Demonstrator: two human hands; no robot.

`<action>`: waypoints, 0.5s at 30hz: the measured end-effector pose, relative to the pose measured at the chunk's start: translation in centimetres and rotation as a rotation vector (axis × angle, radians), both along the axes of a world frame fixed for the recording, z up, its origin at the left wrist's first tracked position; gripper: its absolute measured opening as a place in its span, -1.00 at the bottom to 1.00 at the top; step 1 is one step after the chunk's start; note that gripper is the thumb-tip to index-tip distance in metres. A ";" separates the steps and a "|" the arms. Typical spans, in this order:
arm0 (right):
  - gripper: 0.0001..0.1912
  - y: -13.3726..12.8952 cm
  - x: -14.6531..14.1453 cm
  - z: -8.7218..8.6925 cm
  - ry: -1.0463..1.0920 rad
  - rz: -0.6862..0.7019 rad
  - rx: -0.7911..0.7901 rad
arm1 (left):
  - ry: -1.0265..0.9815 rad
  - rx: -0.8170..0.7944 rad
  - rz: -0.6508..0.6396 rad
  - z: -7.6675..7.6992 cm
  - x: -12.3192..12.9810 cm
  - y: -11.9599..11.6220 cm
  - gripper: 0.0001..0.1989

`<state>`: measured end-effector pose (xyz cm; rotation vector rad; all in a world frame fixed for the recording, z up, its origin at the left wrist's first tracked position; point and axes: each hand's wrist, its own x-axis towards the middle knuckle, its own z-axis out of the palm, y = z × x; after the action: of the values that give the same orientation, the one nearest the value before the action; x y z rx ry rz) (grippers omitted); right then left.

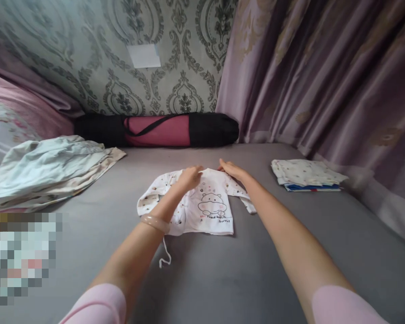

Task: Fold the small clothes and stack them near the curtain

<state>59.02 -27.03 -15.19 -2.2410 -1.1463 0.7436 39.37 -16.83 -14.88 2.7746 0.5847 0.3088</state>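
Note:
A small white baby shirt (212, 208) lies spread on the grey bed, its collar away from me. A hippo-like cartoon and lettering mark its front, small prints dot its sleeves, and a white tie string (166, 252) trails from the lower left. My left hand (191, 177) is over the shirt's upper left part near the collar, fingers loosely bent and apart. At the right shoulder, my right hand (233, 170) touches or hovers just over the cloth with its fingers stretched out. Neither hand visibly grips the fabric. My left forearm hides part of the left sleeve.
Pale crumpled clothes (54, 164) are heaped at left. A folded stack of printed cloth (307, 173) with blue beneath sits at right. Along the patterned wall lies a long black and pink bag (158, 130). Purple curtains (290, 76) hang at right. A pixelated patch covers the lower left.

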 end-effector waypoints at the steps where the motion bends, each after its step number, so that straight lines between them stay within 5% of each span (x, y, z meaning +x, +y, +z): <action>1: -0.22 -0.2 0.1 0.0 0.006 -0.002 -0.007 | -0.026 -0.051 -0.070 -0.6 1.1 -1.1 -0.66; 4: -0.21 -0.6 0.2 -0.1 0.012 -0.002 -0.018 | -0.109 -0.083 -0.166 -2.9 3.6 -3.7 -0.62; 8: -0.29 -1.1 0.3 -0.1 0.019 -0.006 -0.042 | -0.132 -0.027 -0.079 -5.1 4.6 -5.4 -0.60; 15: -0.48 -3.3 2.5 1.2 0.114 -0.065 -0.161 | -0.022 0.032 0.009 -5.5 4.2 -6.0 -0.55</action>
<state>61.49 -30.32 -14.01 -2.3214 -0.9865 0.9538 43.57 -22.84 -20.38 2.7964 0.5924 0.3531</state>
